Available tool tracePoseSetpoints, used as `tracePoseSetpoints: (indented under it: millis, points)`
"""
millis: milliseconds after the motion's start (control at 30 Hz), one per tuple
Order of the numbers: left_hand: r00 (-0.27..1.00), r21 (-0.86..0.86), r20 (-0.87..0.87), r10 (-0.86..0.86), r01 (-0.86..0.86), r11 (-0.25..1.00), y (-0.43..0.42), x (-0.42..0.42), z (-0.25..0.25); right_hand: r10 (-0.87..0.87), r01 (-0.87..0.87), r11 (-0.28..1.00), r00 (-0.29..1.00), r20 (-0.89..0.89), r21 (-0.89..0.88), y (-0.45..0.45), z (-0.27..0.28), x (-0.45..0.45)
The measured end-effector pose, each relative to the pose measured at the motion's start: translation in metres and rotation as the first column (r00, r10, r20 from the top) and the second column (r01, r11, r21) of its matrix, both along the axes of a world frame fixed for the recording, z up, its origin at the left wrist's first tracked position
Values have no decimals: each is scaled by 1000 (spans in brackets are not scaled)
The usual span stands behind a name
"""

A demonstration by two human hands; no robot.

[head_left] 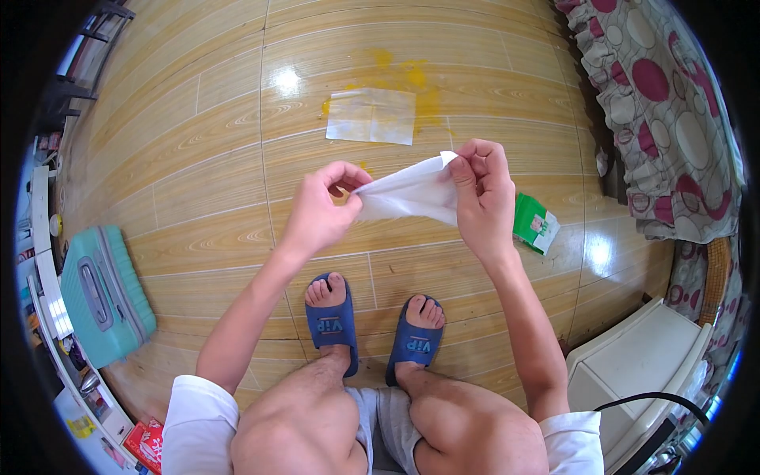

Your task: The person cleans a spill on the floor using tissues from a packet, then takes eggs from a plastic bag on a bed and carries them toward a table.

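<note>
A white tissue (412, 192) is stretched between my two hands above the floor. My left hand (323, 207) pinches its left end between thumb and fingers. At the upper right corner, my right hand (484, 190) is closed on the same tissue. Beyond them, another tissue (370, 117) lies flat on the wood-patterned floor, partly over a yellow liquid spill (396, 73) that shows through it. Just right of my right hand lies a green and white tissue packet (534, 224) on the floor.
My feet in blue slippers (334, 321) are below my hands. A turquoise suitcase (107, 293) stands at the left by white shelves (59, 332). On the right are a patterned curtain (657, 103) and a white plastic cabinet (633, 364) with a black cable (657, 396).
</note>
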State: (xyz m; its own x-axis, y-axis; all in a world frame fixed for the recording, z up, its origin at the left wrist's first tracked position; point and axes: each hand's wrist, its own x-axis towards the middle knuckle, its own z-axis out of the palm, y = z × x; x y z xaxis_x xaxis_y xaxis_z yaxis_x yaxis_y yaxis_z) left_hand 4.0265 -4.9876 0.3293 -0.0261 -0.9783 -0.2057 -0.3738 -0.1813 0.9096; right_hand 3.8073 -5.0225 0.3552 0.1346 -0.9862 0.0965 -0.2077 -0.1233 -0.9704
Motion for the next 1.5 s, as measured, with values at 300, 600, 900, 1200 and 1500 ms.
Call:
tracePoseSetpoints:
  millis: [300,600,900,1200,1500]
  points:
    - [773,128,-550,318,-298,946,-2,4,-13,20,-21,998,1000,-10,-67,4,-15,4]
    - [918,-146,-271,291,-338,930,7,4,-5,-58,56,996,998,-32,-77,11,-26,-4]
    - [819,-72,-482,312,-392,917,8,19,-31,34,-33,997,999,-8,72,13,-19,-12]
    - [918,-265,-397,6,-121,957,16,-12,-6,212,-211,977,976,57,-14,7,2,-11]
    - [977,-78,-175,-120,108,991,20,7,0,219,-220,975,971,-101,-2,16,-2,-21]
